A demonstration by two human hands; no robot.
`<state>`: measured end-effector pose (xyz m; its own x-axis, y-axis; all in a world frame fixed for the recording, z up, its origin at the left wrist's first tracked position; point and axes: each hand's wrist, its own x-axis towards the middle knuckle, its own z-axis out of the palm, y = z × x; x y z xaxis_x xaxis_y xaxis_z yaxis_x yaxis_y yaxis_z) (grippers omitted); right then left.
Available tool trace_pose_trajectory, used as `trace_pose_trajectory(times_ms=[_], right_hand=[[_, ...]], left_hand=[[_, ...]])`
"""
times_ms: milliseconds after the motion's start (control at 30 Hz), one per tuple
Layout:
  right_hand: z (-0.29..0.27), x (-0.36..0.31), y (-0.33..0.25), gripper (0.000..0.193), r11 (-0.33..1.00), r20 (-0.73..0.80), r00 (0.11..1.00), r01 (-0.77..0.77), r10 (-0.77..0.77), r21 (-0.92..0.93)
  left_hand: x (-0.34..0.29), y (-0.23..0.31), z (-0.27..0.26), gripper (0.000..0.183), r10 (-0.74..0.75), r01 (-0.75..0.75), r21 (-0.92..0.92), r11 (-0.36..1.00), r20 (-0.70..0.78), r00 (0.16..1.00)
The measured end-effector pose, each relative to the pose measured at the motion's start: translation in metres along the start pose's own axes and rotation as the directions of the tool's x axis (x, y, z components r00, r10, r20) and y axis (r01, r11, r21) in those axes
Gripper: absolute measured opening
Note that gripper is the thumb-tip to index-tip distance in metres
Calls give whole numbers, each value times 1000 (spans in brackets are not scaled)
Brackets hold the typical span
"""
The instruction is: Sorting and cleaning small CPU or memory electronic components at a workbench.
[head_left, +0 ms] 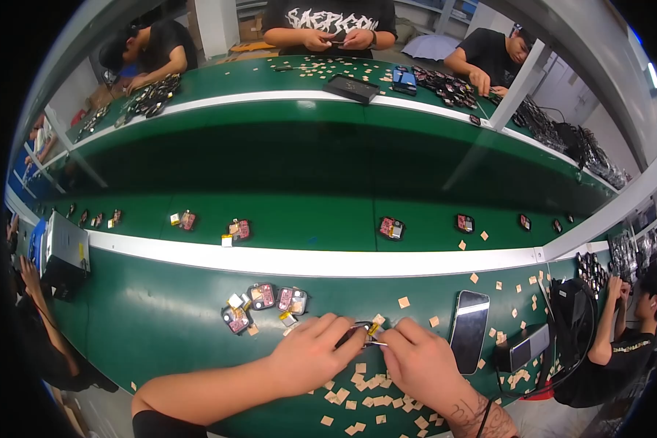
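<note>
My left hand [317, 347] is closed on a small black electronic device [354, 333], held just above the green bench; its fingers hide most of it. A small yellow-and-silver battery [375, 328] shows at the device's right side. Against it, my right hand [420, 354] pinches what looks like thin metal tweezers [374, 343], largely covered by the fingers. Left of my hands lie several open devices with pinkish circuit boards, among them one device [263, 296], with silver batteries beside them. Small tan square pads [372, 382] are scattered below and around my right hand.
A phone [470, 328] and a black box-shaped device [522, 348] with a cable lie to my right. Beyond a white rail [306, 259], spaced devices sit on a green conveyor belt [306, 219]. Co-workers sit across and at both sides. A grey metal box [64, 252] stands far left.
</note>
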<state>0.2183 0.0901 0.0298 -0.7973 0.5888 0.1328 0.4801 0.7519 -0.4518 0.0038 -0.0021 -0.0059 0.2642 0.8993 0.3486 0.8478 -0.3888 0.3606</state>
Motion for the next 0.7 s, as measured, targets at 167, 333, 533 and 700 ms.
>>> trace_pose_trajectory(times_ms=[167, 333, 533, 700], right_hand=[[-1, -1, 3, 18, 1000, 17, 1000, -16, 16, 8], [0, -3, 8, 19, 999, 5, 999, 40, -40, -6], [0, -3, 8, 21, 999, 9, 999, 38, -38, 10], [-3, 0, 6, 21, 985, -20, 996, -88, 92, 149]], left_hand=[[-1, -3, -1, 48, -1, 0, 8, 1000, 53, 999], [2, -3, -4, 33, -28, 28, -36, 999, 3, 1000], [4, -2, -6, 34, 2, -2, 7, 1000, -5, 1000], [8, 1, -8, 33, -1, 1, 4, 1000, 22, 1000]])
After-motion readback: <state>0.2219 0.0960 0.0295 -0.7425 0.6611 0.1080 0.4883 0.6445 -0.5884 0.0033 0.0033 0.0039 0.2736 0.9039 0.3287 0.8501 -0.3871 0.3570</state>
